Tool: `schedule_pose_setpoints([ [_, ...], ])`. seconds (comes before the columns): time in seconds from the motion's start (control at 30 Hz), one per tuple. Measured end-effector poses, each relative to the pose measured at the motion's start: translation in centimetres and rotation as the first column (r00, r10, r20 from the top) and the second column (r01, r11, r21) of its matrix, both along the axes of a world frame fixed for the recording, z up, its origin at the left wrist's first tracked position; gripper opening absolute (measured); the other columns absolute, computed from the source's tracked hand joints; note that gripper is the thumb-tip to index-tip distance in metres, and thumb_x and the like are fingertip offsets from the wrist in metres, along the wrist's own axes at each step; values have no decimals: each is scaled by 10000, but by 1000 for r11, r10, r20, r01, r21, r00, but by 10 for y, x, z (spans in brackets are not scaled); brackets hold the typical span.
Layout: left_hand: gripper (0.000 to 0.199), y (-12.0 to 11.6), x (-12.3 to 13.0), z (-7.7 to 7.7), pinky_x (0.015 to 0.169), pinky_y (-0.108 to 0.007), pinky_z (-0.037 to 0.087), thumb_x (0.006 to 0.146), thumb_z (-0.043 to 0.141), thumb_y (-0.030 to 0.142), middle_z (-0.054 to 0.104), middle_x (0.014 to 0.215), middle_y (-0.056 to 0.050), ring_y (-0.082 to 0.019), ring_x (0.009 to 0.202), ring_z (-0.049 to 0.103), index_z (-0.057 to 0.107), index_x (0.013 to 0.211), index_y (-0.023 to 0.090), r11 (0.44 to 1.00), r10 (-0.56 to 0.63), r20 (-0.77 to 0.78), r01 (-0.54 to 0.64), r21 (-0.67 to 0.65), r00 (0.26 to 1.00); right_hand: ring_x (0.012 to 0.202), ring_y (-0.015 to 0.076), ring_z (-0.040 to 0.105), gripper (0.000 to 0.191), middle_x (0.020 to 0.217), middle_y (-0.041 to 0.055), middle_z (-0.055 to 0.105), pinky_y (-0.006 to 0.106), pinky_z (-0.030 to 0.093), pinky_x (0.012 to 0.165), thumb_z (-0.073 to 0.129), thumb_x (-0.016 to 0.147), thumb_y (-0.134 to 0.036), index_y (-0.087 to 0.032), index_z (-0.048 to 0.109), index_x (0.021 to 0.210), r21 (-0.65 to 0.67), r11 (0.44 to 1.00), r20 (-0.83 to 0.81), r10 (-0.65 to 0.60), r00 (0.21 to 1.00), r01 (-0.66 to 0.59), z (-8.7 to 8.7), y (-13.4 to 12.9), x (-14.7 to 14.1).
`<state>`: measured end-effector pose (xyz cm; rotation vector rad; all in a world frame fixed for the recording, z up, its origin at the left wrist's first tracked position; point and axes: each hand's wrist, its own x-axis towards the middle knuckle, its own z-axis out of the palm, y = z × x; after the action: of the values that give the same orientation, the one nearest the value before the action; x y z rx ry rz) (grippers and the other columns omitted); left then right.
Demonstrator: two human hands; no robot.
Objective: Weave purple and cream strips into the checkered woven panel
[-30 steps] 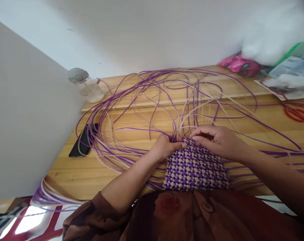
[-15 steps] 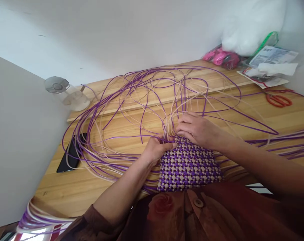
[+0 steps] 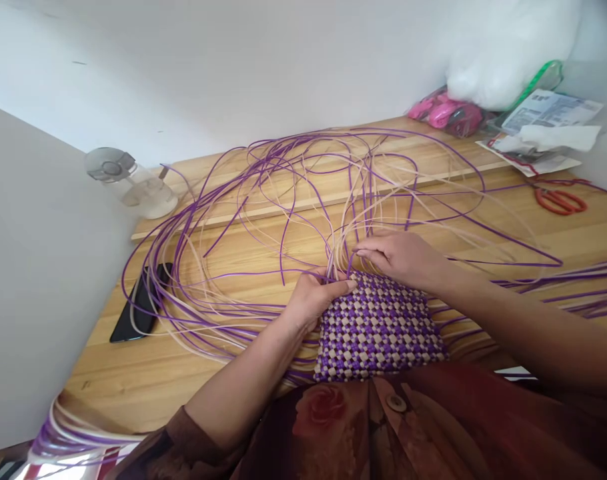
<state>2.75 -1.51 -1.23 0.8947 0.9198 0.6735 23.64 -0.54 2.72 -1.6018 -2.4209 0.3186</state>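
A woven panel (image 3: 378,327) in purple and beige checks lies at the table's front edge, against the person's clothing. My left hand (image 3: 319,297) grips its upper left corner, the thumb on top and the other fingers mostly hidden underneath. Just above the panel's top edge, my right hand (image 3: 396,257) pinches a purple strand (image 3: 350,262) between thumb and forefinger. Long loose purple and beige strands (image 3: 183,220) fan out from the panel and loop across the table to the left, back and right.
On the left lie a black phone (image 3: 141,303) and, further back, a clear bottle (image 3: 148,193) with a grey lid. Red-handled scissors (image 3: 561,201), paper packets (image 3: 548,110) and a pink bagged bundle (image 3: 446,113) are at the right. The wooden table (image 3: 118,373) has a raised strip behind.
My right hand has moved slightly down and turned, its fingers now pinched on a purple strand lifted from the panel's edge. My left hand keeps its hold on the corner.
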Motion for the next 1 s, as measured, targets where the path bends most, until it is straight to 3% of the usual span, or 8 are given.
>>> schedule_pose_setpoints([
  [0.2,307,0,1,0,644,-263,427,581,840,311,663,711,-26,-126,628,576,683,771,130,1000,9,-52,-9,9,999,1086,249,644,431,1211,102,683,367,468,923,406,938,-314,-170,649,1263,-43,996,-13,-83,997,82,-2,-13,29],
  [0.3,293,-1,1,-1,630,-256,419,589,837,304,651,693,-19,-119,616,562,680,763,128,999,22,-51,-20,38,998,811,195,706,433,959,69,742,305,524,740,413,943,-375,-182,642,1255,-230,955,-189,-231,955,185,8,-24,20],
  [0.4,300,-2,1,-1,632,-252,417,600,839,311,657,702,-19,-115,616,558,688,781,125,998,22,-21,-20,68,1000,535,123,641,430,740,16,689,229,481,517,367,968,-402,-184,575,1275,-559,825,-330,-310,892,80,20,-34,-4],
  [0.5,313,-3,2,0,657,-258,430,635,826,344,690,758,-37,-125,648,580,706,819,121,997,-4,34,1,73,999,545,120,642,344,751,27,658,191,449,433,363,970,-345,-160,534,1203,-723,691,-365,-378,851,-3,30,-38,-24],
  [0.63,313,-4,2,0,688,-258,448,624,839,338,699,752,-38,-133,676,600,718,810,117,997,4,85,-10,74,996,576,142,658,271,738,24,630,189,464,418,387,950,-263,-164,468,1189,-819,567,-374,-409,832,-89,35,-37,-36],
  [0.87,309,-4,4,-4,657,-250,443,630,828,344,693,756,-42,-125,656,586,715,800,113,992,50,40,-54,117,998,667,176,706,477,805,42,681,253,547,533,440,884,-182,-205,331,1348,-881,415,-422,-468,777,-229,34,-33,-44],
  [0.93,301,-4,5,-6,630,-247,431,630,825,352,670,716,-25,-117,624,566,693,771,122,990,60,-3,-60,127,998,646,184,698,415,797,52,692,271,544,537,470,884,-236,-194,423,1294,-870,453,-378,-357,854,-196,36,-28,-40],
  [1.0,301,-4,5,-8,608,-242,419,626,826,353,650,692,-9,-109,603,548,674,762,132,990,72,-33,-67,126,997,622,180,684,312,781,64,694,270,530,539,477,892,-288,-175,530,1179,-790,604,-321,-255,912,-109,39,-19,-31],
])
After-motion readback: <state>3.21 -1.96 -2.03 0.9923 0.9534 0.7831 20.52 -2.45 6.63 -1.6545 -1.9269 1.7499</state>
